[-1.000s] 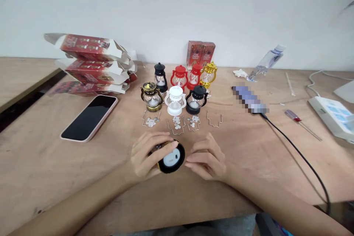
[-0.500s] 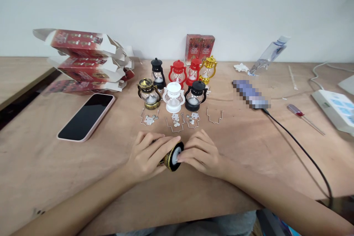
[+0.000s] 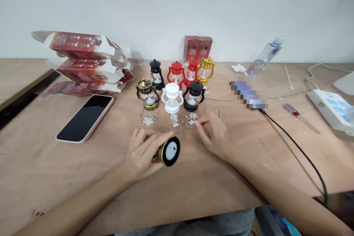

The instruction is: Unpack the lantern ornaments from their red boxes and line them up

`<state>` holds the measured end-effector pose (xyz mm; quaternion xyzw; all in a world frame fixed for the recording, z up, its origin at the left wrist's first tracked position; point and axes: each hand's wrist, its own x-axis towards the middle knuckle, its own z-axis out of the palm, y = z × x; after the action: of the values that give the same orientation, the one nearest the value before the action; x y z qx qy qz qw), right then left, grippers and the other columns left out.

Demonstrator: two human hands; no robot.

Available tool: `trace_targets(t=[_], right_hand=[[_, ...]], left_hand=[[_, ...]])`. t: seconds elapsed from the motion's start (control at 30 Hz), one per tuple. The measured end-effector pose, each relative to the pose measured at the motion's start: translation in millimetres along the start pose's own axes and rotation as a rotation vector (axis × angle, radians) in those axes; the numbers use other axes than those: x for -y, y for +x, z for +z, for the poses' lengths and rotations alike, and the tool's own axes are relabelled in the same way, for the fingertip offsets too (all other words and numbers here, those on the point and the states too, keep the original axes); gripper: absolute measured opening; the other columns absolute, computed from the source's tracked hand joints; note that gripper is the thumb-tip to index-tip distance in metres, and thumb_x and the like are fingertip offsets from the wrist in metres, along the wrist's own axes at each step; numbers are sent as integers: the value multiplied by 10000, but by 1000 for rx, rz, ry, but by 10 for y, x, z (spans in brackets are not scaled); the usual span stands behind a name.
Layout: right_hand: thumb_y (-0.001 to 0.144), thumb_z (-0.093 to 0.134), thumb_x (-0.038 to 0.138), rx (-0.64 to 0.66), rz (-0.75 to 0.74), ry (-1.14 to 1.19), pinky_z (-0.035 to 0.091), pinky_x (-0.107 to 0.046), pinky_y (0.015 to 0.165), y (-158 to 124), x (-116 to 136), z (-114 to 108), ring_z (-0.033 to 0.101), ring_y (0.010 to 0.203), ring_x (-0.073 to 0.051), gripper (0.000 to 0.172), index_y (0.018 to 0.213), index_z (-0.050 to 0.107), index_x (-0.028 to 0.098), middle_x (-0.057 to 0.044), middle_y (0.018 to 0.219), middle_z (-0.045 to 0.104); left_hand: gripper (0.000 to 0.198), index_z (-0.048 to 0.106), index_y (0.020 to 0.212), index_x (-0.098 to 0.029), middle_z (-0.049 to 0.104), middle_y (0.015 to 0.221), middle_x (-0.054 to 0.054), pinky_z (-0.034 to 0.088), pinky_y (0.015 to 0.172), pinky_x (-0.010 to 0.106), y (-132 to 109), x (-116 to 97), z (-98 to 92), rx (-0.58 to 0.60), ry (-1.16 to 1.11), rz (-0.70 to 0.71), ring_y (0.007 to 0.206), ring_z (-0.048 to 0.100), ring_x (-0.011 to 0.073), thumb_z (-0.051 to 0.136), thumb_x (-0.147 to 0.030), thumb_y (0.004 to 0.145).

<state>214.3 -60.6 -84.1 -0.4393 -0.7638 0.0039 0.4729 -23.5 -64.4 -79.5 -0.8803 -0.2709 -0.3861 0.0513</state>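
Note:
My left hand is wrapped around a small bronze-and-black toy lantern, tipped on its side. Its black base faces right, with a round white insert in it that has a small dark slot. My right hand is apart from the lantern, low over the table, its thumb and forefinger parted and no object visible between them. Just left of those fingers lie small white plates, button cells and bent wire handles. Several upright lanterns stand behind, among them a white lantern and a black lantern.
A phone and stacked opened red boxes lie at left. Two red boxes stand by the wall. To the right are a tilted bottle, a cabled blurred device, a screwdriver and a power strip.
My right hand has left the lantern's base and moved up and right toward the small parts. The base's white insert is now uncovered. My left hand keeps its hold on the lantern.

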Motion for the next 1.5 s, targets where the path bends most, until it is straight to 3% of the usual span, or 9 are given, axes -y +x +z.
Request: trace_targets(t=[0.23,0.5,0.7,0.93,1.13,1.3,1.5], right_hand=[[782,561,306,153,595,-159,416,-322,645,125,-590,-181,550,681,-185,136,703,581,197,-37,711,638],[741,544,287,214,708,-139,428,-306,618,133,-799,-258,562,651,-167,123,713,587,174,-48,721,641],[765,550,272,343,541,41,451,-310,686,111,-794,-212,574,726,-165,127,820,608,172,-46,803,647],[771,559,239,230,355,-117,436,-396,792,115,-717,-195,545,877,-226,100,838,606,180,-69,881,622],[843,557,212,35,168,13,453,-348,732,75,-214,-135,571,791,-180,33,836,587,202,-39,807,622],[836,605,183,55,-107,210,452,-294,645,-55,305,15,559,702,-141,18,837,619,195,-24,745,610],[846,600,167,44,-148,243,428,-266,598,-149,430,111,512,651,-118,44,845,643,174,-27,735,598]], left_hand=[[415,522,1213,-159,676,831,63,395,684,311,7,-1,6,0,10,-8,797,540,198,594,-172,805],[414,519,1212,-165,682,831,64,398,672,311,15,-7,1,-14,-1,-10,787,533,202,588,-176,804],[429,509,1227,-158,680,845,74,404,685,318,10,0,-9,13,-17,-11,808,532,211,593,-182,807],[425,505,1234,-169,686,852,66,411,689,318,11,6,4,2,-16,2,797,537,204,580,-186,816],[405,516,1222,-155,693,874,75,411,706,322,1,-2,-2,19,-27,10,814,535,209,578,-191,824],[415,518,1232,-152,705,895,81,403,732,334,-11,8,20,45,-15,44,838,545,221,579,-224,828],[360,541,1211,-154,712,887,75,384,719,331,9,-6,38,41,-3,89,815,543,217,537,-247,864]])
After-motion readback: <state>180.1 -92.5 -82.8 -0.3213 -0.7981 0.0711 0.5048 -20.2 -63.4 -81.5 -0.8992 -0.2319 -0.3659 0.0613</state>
